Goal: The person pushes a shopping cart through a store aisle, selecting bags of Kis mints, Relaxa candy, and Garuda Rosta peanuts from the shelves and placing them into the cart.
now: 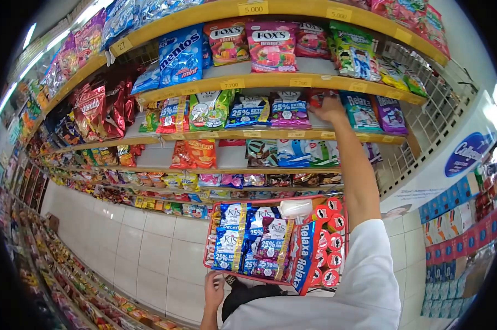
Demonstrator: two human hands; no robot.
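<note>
My right hand (328, 108) reaches into the middle shelf, its fingers closed around a dark red candy bag (318, 97) that it partly hides. Beside that bag are a purple Kis bag (288, 111) and a teal Relaxa bag (362, 111). My left hand (214, 289) hangs by the near left corner of the red shopping basket (208, 250), fingers loosely curled and apart, with nothing in them. Inside the basket lie blue Kis bags (230, 245), purple Kis bags (273, 239), Relaxa bags (303, 253) and several red Pringles cans (335, 223).
Yellow-edged shelves (226, 85) rise ahead, with Fox's bags (271, 47) and a blue Mentos bag (181, 55) above my hand. A wire grid (419, 135) borders the right side. Another snack shelf (56, 275) runs along the left. White floor tiles (149, 236) lie below.
</note>
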